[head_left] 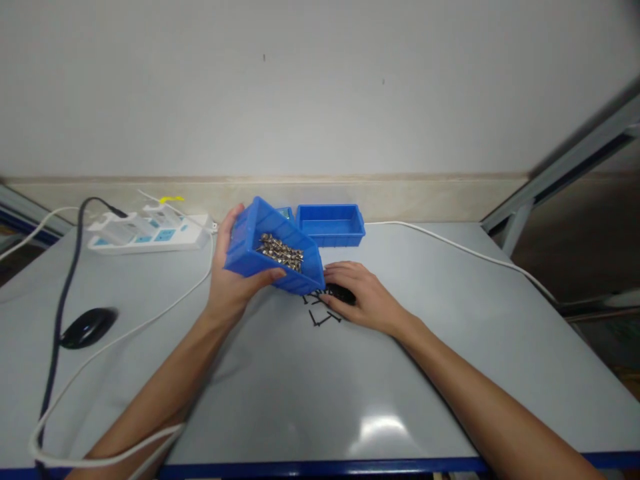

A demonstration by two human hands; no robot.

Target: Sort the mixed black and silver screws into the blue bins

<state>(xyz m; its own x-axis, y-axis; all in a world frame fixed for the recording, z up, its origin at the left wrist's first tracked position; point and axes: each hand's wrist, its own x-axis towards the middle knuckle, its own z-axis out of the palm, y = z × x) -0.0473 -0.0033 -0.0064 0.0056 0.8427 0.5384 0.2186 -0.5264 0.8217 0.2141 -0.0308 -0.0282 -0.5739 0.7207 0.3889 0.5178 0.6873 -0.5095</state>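
My left hand (233, 273) grips a blue plastic bin (243, 250), tilted above the table with its low front toward the right. Silver screws (281, 253) lie heaped inside it. Beside the bin's lower edge, my right hand (367, 297) rests low on the table, its fingers and thumb apart around a dark heap (341, 293). That heap is partly covered by the hand, so its make-up is not clear. Several loose black screws (320, 319) are scattered on the table just left of the right thumb.
Another blue bin (330, 241) stands at the wall, with part of a further blue container behind the held bin. A white power strip (150, 240) with plugs sits back left. A black mouse-like object (89, 328) and cables (135, 327) lie on the left.
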